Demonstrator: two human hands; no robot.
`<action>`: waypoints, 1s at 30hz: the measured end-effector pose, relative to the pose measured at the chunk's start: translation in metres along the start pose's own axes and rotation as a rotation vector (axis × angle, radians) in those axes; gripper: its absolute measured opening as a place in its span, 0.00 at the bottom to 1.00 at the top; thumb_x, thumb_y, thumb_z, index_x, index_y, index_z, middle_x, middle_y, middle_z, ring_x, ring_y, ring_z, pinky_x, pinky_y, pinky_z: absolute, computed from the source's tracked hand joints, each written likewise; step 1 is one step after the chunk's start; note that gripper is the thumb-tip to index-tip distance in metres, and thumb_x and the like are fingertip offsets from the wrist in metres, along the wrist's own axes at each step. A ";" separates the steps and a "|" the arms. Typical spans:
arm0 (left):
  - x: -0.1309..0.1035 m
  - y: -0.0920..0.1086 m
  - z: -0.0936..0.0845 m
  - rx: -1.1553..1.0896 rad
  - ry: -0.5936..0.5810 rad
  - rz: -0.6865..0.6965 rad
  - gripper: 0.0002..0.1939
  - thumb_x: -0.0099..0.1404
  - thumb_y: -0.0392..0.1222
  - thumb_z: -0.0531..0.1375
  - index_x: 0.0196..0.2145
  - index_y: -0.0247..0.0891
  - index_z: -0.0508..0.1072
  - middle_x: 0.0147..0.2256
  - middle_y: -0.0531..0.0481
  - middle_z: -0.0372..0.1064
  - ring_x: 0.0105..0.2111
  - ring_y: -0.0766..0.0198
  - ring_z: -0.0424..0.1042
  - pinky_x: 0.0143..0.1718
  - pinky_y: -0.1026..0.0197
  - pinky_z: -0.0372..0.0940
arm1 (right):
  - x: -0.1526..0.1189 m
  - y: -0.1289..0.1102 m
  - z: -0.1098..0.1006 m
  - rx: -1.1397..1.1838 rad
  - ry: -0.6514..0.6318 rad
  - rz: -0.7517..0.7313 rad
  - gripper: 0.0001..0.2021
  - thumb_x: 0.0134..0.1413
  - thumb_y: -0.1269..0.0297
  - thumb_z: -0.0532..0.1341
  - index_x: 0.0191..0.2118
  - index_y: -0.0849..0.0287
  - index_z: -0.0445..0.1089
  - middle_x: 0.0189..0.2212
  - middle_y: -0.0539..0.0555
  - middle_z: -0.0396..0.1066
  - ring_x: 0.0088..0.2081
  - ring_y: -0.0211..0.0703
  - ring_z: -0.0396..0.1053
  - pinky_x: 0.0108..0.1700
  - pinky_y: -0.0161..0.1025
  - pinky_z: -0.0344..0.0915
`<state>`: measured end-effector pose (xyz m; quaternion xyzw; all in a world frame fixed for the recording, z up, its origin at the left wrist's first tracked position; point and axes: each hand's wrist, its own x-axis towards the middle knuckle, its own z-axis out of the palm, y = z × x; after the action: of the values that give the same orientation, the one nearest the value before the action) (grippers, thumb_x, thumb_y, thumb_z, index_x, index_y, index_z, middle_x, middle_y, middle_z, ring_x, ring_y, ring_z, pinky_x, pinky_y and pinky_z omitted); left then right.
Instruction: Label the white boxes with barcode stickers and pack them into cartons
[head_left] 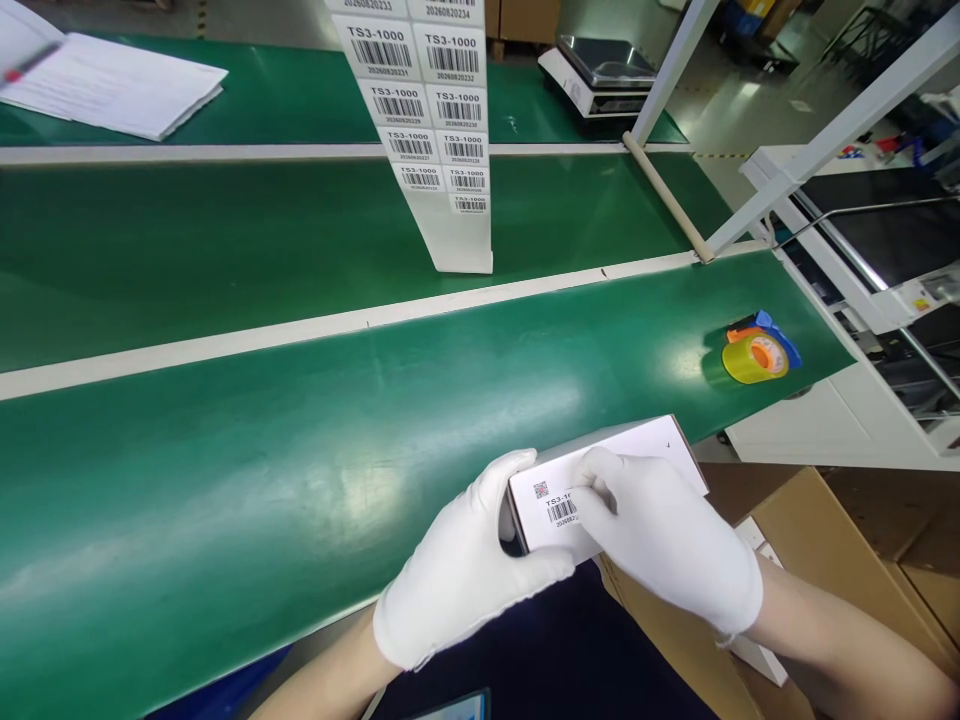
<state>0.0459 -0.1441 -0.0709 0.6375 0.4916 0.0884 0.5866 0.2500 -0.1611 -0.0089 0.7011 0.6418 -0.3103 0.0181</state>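
A small white box with a small square code and a check mark on its face is tilted at the green table's near edge. Wrapped around its left end is my white-gloved left hand, gripping it between thumb and fingers. A barcode label reading TS3-1000 lies on the box face, its right part hidden. Over that right part, my gloved right hand has its thumb and fingertips closed together. Beyond both hands hangs a strip of white barcode labels, with bare backing at its lower end.
A yellow tape roll in a blue and orange dispenser rests on the right of the green table. Below right stands an open cardboard box with white boxes inside. Papers and a weighing scale lie farther back, near a white frame post.
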 end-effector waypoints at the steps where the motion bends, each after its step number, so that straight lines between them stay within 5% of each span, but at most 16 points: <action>1: 0.000 0.001 0.000 0.001 -0.005 0.000 0.50 0.54 0.55 0.72 0.70 0.49 0.58 0.63 0.44 0.68 0.59 0.43 0.72 0.58 0.42 0.70 | -0.001 -0.002 0.002 -0.043 0.002 0.021 0.10 0.58 0.69 0.57 0.27 0.54 0.56 0.20 0.48 0.65 0.22 0.40 0.59 0.26 0.39 0.51; 4: -0.001 0.003 -0.001 0.013 -0.006 -0.004 0.50 0.55 0.57 0.73 0.69 0.50 0.58 0.64 0.45 0.67 0.58 0.43 0.72 0.58 0.43 0.71 | -0.008 -0.002 0.008 -0.171 0.081 0.148 0.06 0.59 0.60 0.60 0.33 0.53 0.65 0.19 0.51 0.63 0.20 0.44 0.60 0.26 0.42 0.51; 6: -0.001 0.003 -0.001 0.015 0.001 -0.007 0.49 0.56 0.59 0.72 0.70 0.50 0.58 0.64 0.45 0.68 0.57 0.44 0.73 0.56 0.44 0.72 | -0.016 0.001 0.012 -0.225 0.237 0.174 0.16 0.58 0.51 0.64 0.45 0.56 0.71 0.24 0.56 0.67 0.26 0.54 0.67 0.30 0.47 0.58; 8: 0.000 0.001 -0.001 0.008 0.008 -0.005 0.45 0.59 0.58 0.69 0.70 0.50 0.58 0.63 0.45 0.69 0.56 0.45 0.75 0.55 0.46 0.73 | -0.023 0.005 0.017 -0.250 0.353 0.006 0.29 0.55 0.45 0.67 0.57 0.58 0.69 0.39 0.66 0.72 0.41 0.69 0.71 0.41 0.57 0.65; 11: 0.004 0.000 0.000 0.048 0.056 0.056 0.32 0.68 0.55 0.61 0.66 0.48 0.63 0.63 0.46 0.69 0.59 0.47 0.72 0.59 0.45 0.69 | -0.030 0.012 0.030 -0.286 0.314 -0.383 0.40 0.50 0.37 0.69 0.62 0.57 0.67 0.63 0.70 0.63 0.61 0.81 0.59 0.59 0.72 0.58; 13: 0.008 0.001 0.000 0.107 0.109 0.083 0.26 0.70 0.56 0.56 0.63 0.47 0.68 0.62 0.47 0.71 0.60 0.47 0.71 0.61 0.44 0.67 | -0.031 0.015 0.040 -0.305 0.273 -0.439 0.42 0.49 0.34 0.68 0.62 0.59 0.67 0.67 0.71 0.58 0.64 0.82 0.55 0.62 0.75 0.53; 18: 0.015 0.005 0.001 0.168 0.174 0.056 0.23 0.69 0.60 0.56 0.56 0.49 0.74 0.56 0.51 0.76 0.54 0.49 0.75 0.56 0.47 0.70 | -0.033 0.022 0.055 -0.334 0.448 -0.184 0.42 0.54 0.36 0.66 0.63 0.67 0.65 0.64 0.75 0.60 0.64 0.84 0.54 0.65 0.76 0.49; 23: 0.019 0.005 0.002 0.209 0.234 0.051 0.23 0.70 0.60 0.53 0.53 0.48 0.77 0.50 0.52 0.80 0.48 0.50 0.78 0.53 0.49 0.70 | -0.036 0.027 0.059 -0.295 0.379 -0.359 0.38 0.56 0.45 0.68 0.64 0.67 0.64 0.65 0.72 0.61 0.67 0.78 0.53 0.69 0.72 0.49; 27: 0.021 0.005 0.001 0.202 0.256 0.065 0.23 0.69 0.61 0.52 0.49 0.48 0.79 0.49 0.52 0.82 0.47 0.50 0.79 0.48 0.51 0.70 | -0.035 0.031 0.048 -0.263 0.501 -0.260 0.38 0.56 0.47 0.68 0.63 0.71 0.64 0.63 0.75 0.62 0.69 0.78 0.50 0.70 0.73 0.46; 30: 0.021 0.003 -0.003 0.217 0.268 0.116 0.24 0.70 0.58 0.49 0.46 0.47 0.80 0.49 0.52 0.82 0.49 0.50 0.79 0.51 0.52 0.70 | -0.033 0.020 0.039 -0.280 0.383 -0.387 0.41 0.53 0.43 0.69 0.63 0.69 0.64 0.64 0.72 0.62 0.68 0.76 0.52 0.70 0.70 0.47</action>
<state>0.0561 -0.1264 -0.0769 0.7068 0.5345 0.1526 0.4376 0.2527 -0.2107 -0.0327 0.6022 0.7917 -0.0787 -0.0663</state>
